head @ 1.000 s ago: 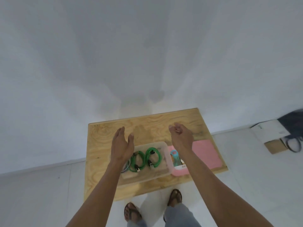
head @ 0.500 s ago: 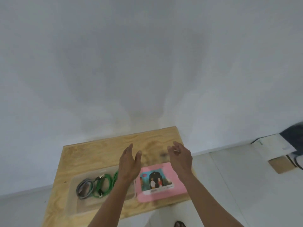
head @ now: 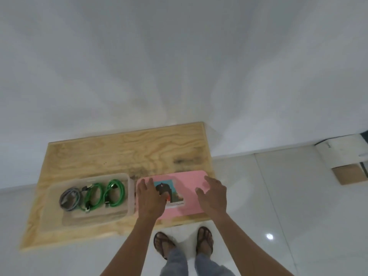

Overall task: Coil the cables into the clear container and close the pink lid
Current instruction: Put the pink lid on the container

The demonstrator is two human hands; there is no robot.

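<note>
A clear container [head: 130, 196] sits on the wooden table [head: 127, 152], left of centre. Inside lie one coiled grey cable [head: 69, 199] and two coiled green cables [head: 103, 194]. To its right the pink lid [head: 189, 182] lies flat on the table, with a picture sticker [head: 171, 191] on it. My left hand [head: 150, 198] hovers over the lid's left part, fingers spread, covering part of the sticker. My right hand [head: 213, 193] is over the lid's right part, fingers apart. Neither hand holds anything.
The table stands against a white wall, with its right and near edges close to the lid. My sandalled feet [head: 183, 244] stand on the white tiled floor below. A white and brown box [head: 342, 162] lies on the floor at the far right.
Both hands have dropped from the air above the container down onto the pink lid. The view has swung, so the container and lid now sit lower and more central.
</note>
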